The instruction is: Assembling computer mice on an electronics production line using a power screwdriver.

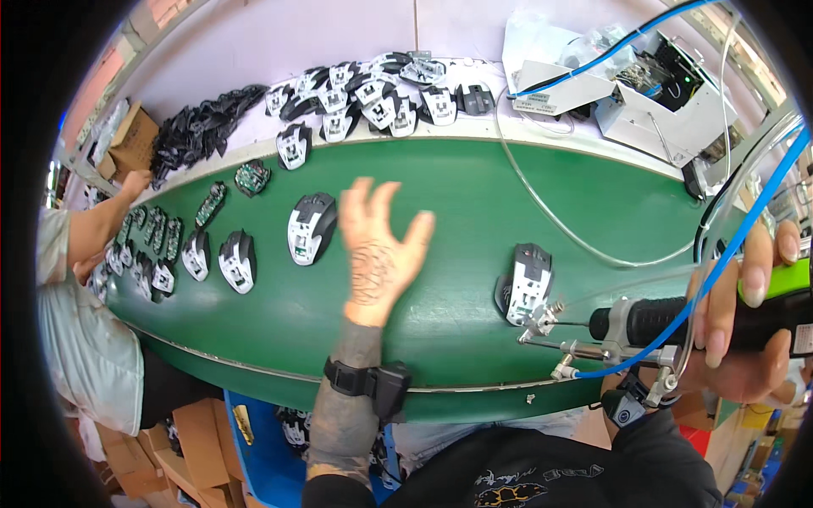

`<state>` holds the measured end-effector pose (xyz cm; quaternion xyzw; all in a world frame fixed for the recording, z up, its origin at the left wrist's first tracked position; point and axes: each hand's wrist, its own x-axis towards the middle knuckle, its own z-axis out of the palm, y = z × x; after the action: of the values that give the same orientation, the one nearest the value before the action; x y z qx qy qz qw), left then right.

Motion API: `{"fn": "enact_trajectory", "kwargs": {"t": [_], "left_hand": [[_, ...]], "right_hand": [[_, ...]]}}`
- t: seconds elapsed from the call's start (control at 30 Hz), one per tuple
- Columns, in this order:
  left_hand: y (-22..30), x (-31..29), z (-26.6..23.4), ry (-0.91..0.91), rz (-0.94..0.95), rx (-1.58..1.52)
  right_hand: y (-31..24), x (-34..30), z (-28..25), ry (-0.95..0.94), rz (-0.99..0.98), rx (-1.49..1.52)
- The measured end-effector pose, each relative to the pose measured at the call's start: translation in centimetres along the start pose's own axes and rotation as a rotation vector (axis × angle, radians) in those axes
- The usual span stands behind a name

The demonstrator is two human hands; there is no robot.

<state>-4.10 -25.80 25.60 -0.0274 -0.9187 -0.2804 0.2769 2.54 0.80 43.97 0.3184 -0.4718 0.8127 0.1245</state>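
My left hand (379,245) is stretched over the green work surface with its fingers spread and nothing in it. Just left of its fingers lies a black and white computer mouse shell (312,229). At the right, my right hand (745,313) is wrapped round an electric screwdriver (660,326) with a black and green body, held level. Its metal tip fitting with a blue air hose (728,241) reaches the lower edge of another mouse shell (530,279). Whether the bit touches that shell I cannot tell.
Several more mouse shells (339,123) crowd the white ledge beyond, beside a heap of black parts (207,127). An opened white machine (656,110) stands far right. At the left, another person's arm (102,220) is near circuit boards (173,239). A blue bin (254,461) sits below the edge.
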Motion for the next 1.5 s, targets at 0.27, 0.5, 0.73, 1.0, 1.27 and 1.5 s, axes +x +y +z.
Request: {"fn": "enact_trajectory", "kwargs": {"t": [0.27, 0.5, 0.73, 1.0, 1.27, 1.5], "left_hand": [[-8.9, 1.2, -1.7, -0.101, -0.393, 0.224], [0.8, 0.9, -0.7, -0.394, -0.675, -0.754], [5.3, -1.3, -0.1, -0.557, -0.887, -1.974], [6.5, -2.5, -0.1, -0.669, -0.869, -2.024], [6.9, -2.5, -0.5, -0.687, -0.876, -2.056], [7.4, -2.7, -0.5, -0.669, -0.954, -2.132]], "right_hand": [[1.0, 0.1, 0.5, 0.198, 0.124, -0.235], [1.3, 0.8, -0.7, -0.007, 0.096, -0.056], [0.2, 1.1, -1.8, -0.099, -0.092, -0.005], [0.5, 1.4, -2.9, -0.127, -0.191, -0.113], [0.3, 1.5, -2.9, -0.102, -0.175, -0.138], [0.8, 2.1, -1.8, -0.117, -0.161, -0.063]]}}
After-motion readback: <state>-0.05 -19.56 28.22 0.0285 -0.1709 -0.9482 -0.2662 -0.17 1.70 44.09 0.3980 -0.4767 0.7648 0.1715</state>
